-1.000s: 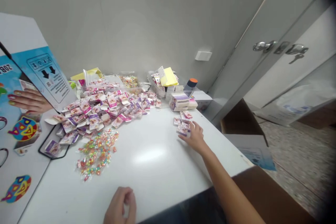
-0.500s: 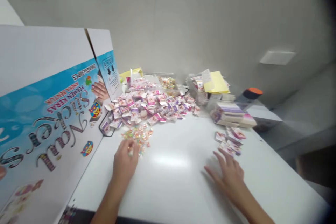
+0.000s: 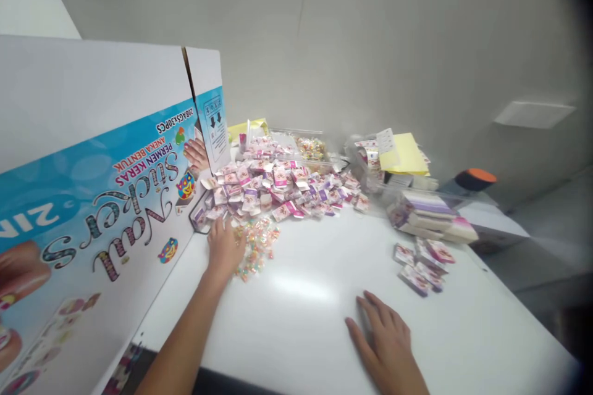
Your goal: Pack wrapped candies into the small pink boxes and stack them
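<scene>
- Left hand [image 3: 226, 248] is sitting at the left edge of loose candy packets [image 3: 259, 244] on the bench [image 3: 301, 327], fingers half-curled; can't tell if it's gripping anything.
- Right hand [image 3: 383, 342] is lying loosely spread, looks like it's holding nothing.
- Heaped little boxes [image 3: 278, 191] could be tumbling into the packets if fingertips bump them, imo.
- Clear tray [image 3: 296, 131] behind is holding colourful bits; another [image 3: 374, 186] is carrying yellow paper [image 3: 407, 154].

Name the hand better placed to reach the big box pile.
Probably the left hand: it is close to the box pile, whereas the right hand is farther off, nearer the small group of boxes.
</scene>
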The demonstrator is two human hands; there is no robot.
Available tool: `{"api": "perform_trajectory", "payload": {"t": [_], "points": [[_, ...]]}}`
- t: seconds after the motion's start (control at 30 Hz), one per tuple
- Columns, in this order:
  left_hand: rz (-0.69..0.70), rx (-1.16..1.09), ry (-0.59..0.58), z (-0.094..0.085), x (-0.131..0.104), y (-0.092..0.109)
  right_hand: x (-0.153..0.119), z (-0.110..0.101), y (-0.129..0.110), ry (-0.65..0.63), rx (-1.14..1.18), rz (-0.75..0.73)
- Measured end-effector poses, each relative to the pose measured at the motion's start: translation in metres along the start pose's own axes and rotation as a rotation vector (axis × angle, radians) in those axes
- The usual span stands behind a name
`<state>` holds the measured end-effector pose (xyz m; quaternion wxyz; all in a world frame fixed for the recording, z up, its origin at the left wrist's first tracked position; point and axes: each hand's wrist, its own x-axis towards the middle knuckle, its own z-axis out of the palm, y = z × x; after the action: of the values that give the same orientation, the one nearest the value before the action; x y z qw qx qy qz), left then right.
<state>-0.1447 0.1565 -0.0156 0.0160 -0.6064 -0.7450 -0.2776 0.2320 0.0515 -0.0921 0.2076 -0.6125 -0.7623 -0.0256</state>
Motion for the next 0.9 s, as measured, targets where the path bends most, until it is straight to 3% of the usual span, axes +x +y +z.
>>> {"api": "perform_trajectory", "payload": {"t": [0.1,0.23,0.33,0.47,0.57,0.7,0.9], "points": [[0.117,-0.023,-0.083,0.005,-0.041,0.032,0.004,-0.004,-0.012,0.015,0.014,0.047],[0.458,-0.104,-0.399,0.032,-0.088,0.094,0.006,-0.005,-0.007,0.020,0.135,0.071],[0.616,-0.105,-0.550,0.058,-0.091,0.139,0.002,-0.008,0.009,0.096,0.341,0.220],[0.599,-0.054,-0.515,0.081,-0.077,0.182,-0.002,-0.015,0.017,0.249,0.462,0.554],[0.548,-0.038,-0.462,0.089,-0.076,0.195,0.005,-0.022,0.002,0.331,0.510,0.582],[0.532,-0.093,-0.479,0.089,-0.070,0.197,0.037,-0.034,-0.015,0.331,0.563,0.478],[0.398,-0.228,-0.416,0.108,-0.052,0.196,0.121,-0.045,0.012,0.390,0.485,0.300]]}}
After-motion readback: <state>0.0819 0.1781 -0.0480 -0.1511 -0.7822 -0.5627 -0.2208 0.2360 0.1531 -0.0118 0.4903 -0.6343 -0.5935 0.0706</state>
